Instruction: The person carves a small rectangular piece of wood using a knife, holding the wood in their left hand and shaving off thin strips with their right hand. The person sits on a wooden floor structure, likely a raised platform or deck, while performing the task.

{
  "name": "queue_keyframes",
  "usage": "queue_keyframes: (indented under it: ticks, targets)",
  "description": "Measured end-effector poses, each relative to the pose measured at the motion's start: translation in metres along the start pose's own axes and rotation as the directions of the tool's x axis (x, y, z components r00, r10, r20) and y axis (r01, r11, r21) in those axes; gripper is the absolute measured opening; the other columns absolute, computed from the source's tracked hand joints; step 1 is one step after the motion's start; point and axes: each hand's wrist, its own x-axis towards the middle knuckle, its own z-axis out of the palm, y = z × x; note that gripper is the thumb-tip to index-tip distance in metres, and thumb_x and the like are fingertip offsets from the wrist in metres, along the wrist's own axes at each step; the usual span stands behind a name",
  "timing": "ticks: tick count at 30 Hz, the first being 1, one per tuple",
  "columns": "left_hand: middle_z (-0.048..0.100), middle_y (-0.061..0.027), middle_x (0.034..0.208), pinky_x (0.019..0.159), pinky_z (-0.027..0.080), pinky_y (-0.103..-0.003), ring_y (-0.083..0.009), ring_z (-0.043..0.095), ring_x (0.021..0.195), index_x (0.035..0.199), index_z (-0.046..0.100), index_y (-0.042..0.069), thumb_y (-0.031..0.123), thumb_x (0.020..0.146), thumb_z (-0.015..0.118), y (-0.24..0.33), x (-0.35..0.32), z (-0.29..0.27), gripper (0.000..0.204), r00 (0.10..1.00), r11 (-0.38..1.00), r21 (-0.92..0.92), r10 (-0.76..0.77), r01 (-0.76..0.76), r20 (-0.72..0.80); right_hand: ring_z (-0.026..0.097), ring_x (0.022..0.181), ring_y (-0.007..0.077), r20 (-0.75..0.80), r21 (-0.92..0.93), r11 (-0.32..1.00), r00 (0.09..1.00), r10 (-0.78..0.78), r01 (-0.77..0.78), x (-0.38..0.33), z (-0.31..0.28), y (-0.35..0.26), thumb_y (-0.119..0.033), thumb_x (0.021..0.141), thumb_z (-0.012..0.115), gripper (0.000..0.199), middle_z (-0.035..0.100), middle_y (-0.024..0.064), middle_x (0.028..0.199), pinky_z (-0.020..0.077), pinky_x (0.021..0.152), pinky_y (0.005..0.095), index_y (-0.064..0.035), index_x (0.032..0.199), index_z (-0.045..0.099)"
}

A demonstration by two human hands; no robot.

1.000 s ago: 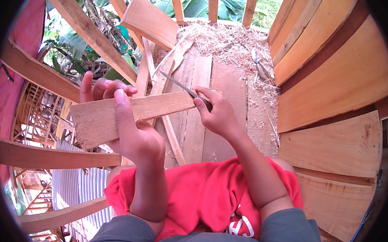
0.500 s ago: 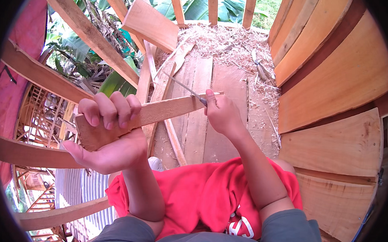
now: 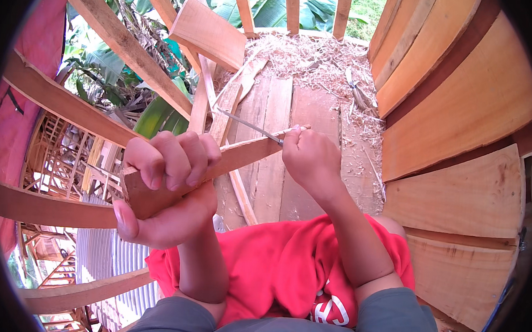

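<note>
Whittling step: left hand (image 3: 164, 188) fingers clamped round wooden slat (image 3: 230, 158); right hand (image 3: 311, 159) fisted on knife (image 3: 250, 127). Next stroke needs steady bracing.

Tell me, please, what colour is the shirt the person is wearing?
The shirt is red, with a white print near its lower edge; it shows in the head view.

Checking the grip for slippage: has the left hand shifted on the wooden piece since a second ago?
Yes. The left hand rolled its fingers over the wooden piece, whose broad face turned away.

Under me is a rough plank floor (image 3: 289, 185), with wood shavings (image 3: 318, 61) piled at the far end.
</note>
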Motion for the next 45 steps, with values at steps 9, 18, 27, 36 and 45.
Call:
queue_keyframes:
  ticks: [9, 18, 27, 36, 45]
  targets:
    - [0.036, 0.0019, 0.068, 0.062, 0.027, -0.032, -0.0124, 0.032, 0.058, 0.081, 0.037, 0.017, 0.05, 0.082, 0.056, -0.004, 0.0, 0.011, 0.038, 0.999, 1.0, -0.016, -0.008, 0.009, 0.034, 0.066, 0.082, 0.0435, 0.058, 0.022, 0.996, 0.995, 0.085, -0.086, 0.01, 0.008, 0.022, -0.033, 0.094, 0.034, 0.053, 0.066, 0.0285, 0.085, 0.0506, 0.08, 0.0514, 0.006, 0.084, 0.068]
    - [0.037, 0.0025, 0.068, 0.061, 0.026, -0.031, -0.0123, 0.032, 0.058, 0.081, 0.037, 0.017, 0.051, 0.08, 0.057, -0.005, 0.003, 0.009, 0.039, 1.0, 1.0, -0.021, -0.005, 0.005, -0.002, 0.066, 0.08, 0.0434, 0.003, 0.094, 0.995, 1.0, 0.031, -0.031, 0.01, 0.013, 0.019, -0.031, 0.094, 0.035, 0.052, 0.066, 0.028, 0.08, 0.0515, 0.078, 0.0496, 0.006, 0.079, 0.069]
    - [0.035, 0.0022, 0.067, 0.061, 0.026, -0.03, -0.0119, 0.03, 0.058, 0.081, 0.035, 0.017, 0.049, 0.079, 0.056, -0.006, 0.005, 0.01, 0.038, 0.993, 0.999, -0.026, 0.028, -0.032, -0.119, 0.066, 0.076, 0.0421, -0.001, 0.145, 0.989, 1.0, -0.018, 0.018, 0.021, 0.016, 0.029, -0.03, 0.093, 0.036, 0.051, 0.065, 0.0267, 0.074, 0.0519, 0.074, 0.0511, 0.0047, 0.075, 0.068]
    - [0.034, 0.0019, 0.067, 0.062, 0.026, -0.031, -0.0125, 0.03, 0.059, 0.081, 0.035, 0.017, 0.049, 0.079, 0.055, -0.003, 0.005, 0.002, 0.038, 0.994, 0.999, -0.029, 0.013, -0.016, -0.104, 0.067, 0.075, 0.0413, -0.051, -0.007, 1.0, 0.999, 0.005, -0.005, 0.008, 0.008, 0.01, -0.03, 0.093, 0.036, 0.05, 0.066, 0.0248, 0.075, 0.0528, 0.073, 0.0502, 0.002, 0.075, 0.07]
    - [0.034, 0.0017, 0.067, 0.062, 0.026, -0.031, -0.0126, 0.03, 0.059, 0.08, 0.035, 0.017, 0.05, 0.079, 0.055, -0.005, 0.004, 0.008, 0.039, 0.998, 1.0, -0.018, -0.001, 0.0, -0.067, 0.066, 0.077, 0.0415, -0.011, 0.039, 0.999, 1.0, 0.028, -0.028, 0.01, 0.012, 0.018, -0.031, 0.093, 0.035, 0.051, 0.067, 0.0254, 0.079, 0.052, 0.077, 0.0496, 0.004, 0.078, 0.069]
